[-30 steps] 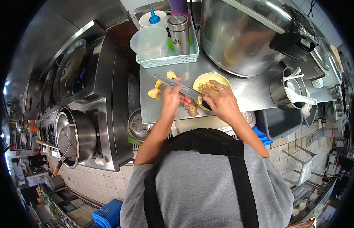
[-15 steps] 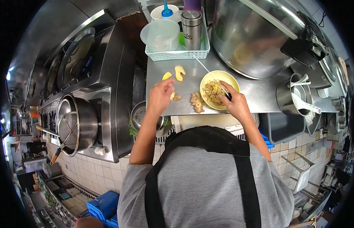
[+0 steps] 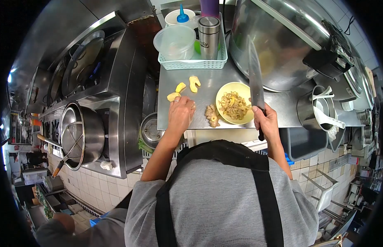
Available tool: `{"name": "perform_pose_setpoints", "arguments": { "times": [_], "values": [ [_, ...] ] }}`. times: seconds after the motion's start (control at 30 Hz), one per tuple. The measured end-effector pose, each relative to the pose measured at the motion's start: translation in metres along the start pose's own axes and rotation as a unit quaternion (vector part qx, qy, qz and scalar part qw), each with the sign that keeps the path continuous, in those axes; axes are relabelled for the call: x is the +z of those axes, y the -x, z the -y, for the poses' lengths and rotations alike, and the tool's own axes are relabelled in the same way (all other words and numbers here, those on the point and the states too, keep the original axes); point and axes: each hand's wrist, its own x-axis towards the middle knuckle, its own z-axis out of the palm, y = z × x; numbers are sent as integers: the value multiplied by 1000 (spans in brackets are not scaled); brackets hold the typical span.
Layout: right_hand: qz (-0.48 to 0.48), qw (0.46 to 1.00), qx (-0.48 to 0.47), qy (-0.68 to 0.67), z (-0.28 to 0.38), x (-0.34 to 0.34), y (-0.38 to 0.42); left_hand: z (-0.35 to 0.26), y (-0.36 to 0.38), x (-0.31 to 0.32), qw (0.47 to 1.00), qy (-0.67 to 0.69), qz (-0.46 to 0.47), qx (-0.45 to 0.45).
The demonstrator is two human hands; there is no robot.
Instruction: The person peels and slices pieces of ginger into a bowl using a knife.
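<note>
My right hand (image 3: 266, 122) grips the black handle of a large kitchen knife (image 3: 255, 76), its broad blade pointing away from me past the right rim of a yellow bowl (image 3: 246, 87). Ginger peelings (image 3: 233, 105) lie in that bowl. My left hand (image 3: 182, 114) rests low over the counter, fingers curled down on a small piece of ginger, which they mostly hide. By its fingertips lies a peeled ginger piece (image 3: 172, 97). Two more, a small peeled piece (image 3: 180, 87) and a forked peeled piece (image 3: 194, 84), sit farther back. Unpeeled ginger (image 3: 212, 115) lies left of the bowl.
A pale green basket (image 3: 191, 64) with a steel flask (image 3: 208, 39) and plastic tubs stands at the back. The big steel pot (image 3: 278, 45) is behind the knife. A steel container with ladles (image 3: 317, 109) stands right. Another person's shoulder (image 3: 88, 228) shows lower left.
The knife has swung upright and right, out from over the bowl. My left hand has lowered onto the counter, and a peeled ginger piece now lies by its fingertips. Another person has appeared lower left.
</note>
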Motion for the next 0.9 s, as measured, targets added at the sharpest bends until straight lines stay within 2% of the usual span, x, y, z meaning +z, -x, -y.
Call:
{"name": "perform_pose_setpoints", "arguments": {
  "times": [0.07, 0.17, 0.23, 0.27, 0.37, 0.47, 0.57, 0.67, 0.9],
  "values": [
    [0, 999, -1, -47, 2, -4, 4, 4, -4, 8, 1000, 9, -12, -8],
    [7, 992, -20, -128, 2, -5, 9, 9, -9, 21, 1000, 12, 19, -10],
    [31, 986, -26, -160, 2, -10, 10, -2, -13, 15, 1000, -2, -20, 5],
    [32, 986, -23, -161, 2, -10, 11, -8, -13, 13, 999, -9, -39, 12],
    [42, 988, -20, -148, 9, -8, 15, -24, -3, 15, 993, 108, 22, 31],
    [51, 993, -24, -106, 8, -7, 16, -51, 3, 7, 975, 192, 112, -20],
    [72, 996, -12, -45, 3, -10, 14, -52, 4, 14, 972, 204, 112, -35],
    [51, 994, -53, -79, 5, -2, 14, -51, 6, 17, 973, 212, 83, -37],
    [26, 992, -72, -100, 11, 1, 15, -47, -8, 24, 949, 280, 48, -134]
  ]
}}
